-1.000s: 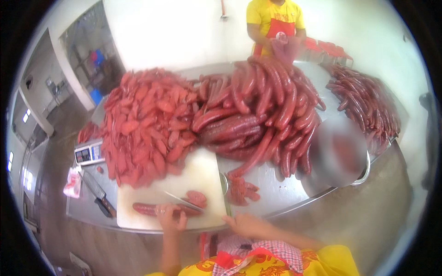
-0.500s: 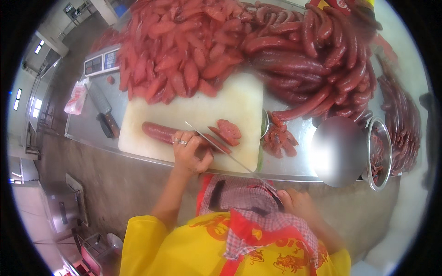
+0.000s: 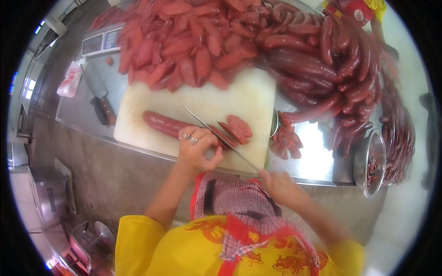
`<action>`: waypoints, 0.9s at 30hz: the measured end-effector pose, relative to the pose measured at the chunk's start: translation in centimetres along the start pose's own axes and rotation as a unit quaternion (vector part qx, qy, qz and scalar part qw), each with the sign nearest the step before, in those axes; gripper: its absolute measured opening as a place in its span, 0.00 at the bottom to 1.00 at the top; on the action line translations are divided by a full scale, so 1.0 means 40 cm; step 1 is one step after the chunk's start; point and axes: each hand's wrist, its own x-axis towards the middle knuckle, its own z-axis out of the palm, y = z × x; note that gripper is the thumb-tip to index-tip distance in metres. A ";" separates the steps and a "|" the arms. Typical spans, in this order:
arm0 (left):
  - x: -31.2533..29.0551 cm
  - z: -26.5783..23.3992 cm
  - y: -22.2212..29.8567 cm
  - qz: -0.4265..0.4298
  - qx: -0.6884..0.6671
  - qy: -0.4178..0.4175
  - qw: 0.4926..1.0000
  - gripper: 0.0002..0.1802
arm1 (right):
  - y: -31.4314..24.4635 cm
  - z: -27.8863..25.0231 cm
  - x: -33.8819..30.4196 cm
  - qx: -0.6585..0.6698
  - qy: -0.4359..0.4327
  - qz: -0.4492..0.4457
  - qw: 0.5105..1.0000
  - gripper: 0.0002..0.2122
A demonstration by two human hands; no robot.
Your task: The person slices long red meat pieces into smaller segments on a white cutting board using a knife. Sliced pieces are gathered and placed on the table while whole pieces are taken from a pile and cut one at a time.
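A long dark-red sausage (image 3: pixel 161 123) lies slantwise on a white cutting board (image 3: pixel 138 101). My left hand (image 3: pixel 198 149), with rings on a finger, is closed on the sausage near its right end. In my right hand (image 3: pixel 281 186), at the board's near edge, is the handle of a long thin knife (image 3: pixel 209 129). Its blade crosses the sausage just right of my left fingers, with the tip pointing to the far left. Cut sausage slices (image 3: pixel 238 127) lean together on the board right of the blade.
Beyond the board rises a heap of cut sausage pieces (image 3: pixel 189 41); whole sausages (image 3: pixel 317 64) are piled to its right. At left lie two knives (image 3: pixel 102 101), a plastic packet (image 3: pixel 71 79) and a scale (image 3: pixel 102 40). A metal bowl (image 3: pixel 369 163) stands right. Another person (image 3: pixel 357 11) is at the far right.
My right hand has moved forward and left, pushing the knife farther across the sausage. My left hand keeps its hold. The view has shifted a little, showing more of the other person.
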 end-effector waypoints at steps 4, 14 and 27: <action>0.000 -0.025 -0.013 0.028 -0.013 -0.020 0.999 0.15 | -0.007 0.015 0.106 0.130 0.010 0.069 0.989 0.16; -0.008 -0.040 -0.062 0.091 0.001 -0.023 0.996 0.16 | -0.065 -0.148 -0.263 0.122 -0.066 0.288 0.948 0.21; -0.011 -0.077 -0.075 0.087 0.058 0.000 0.995 0.15 | -0.034 -0.043 0.103 0.097 0.011 0.045 0.994 0.14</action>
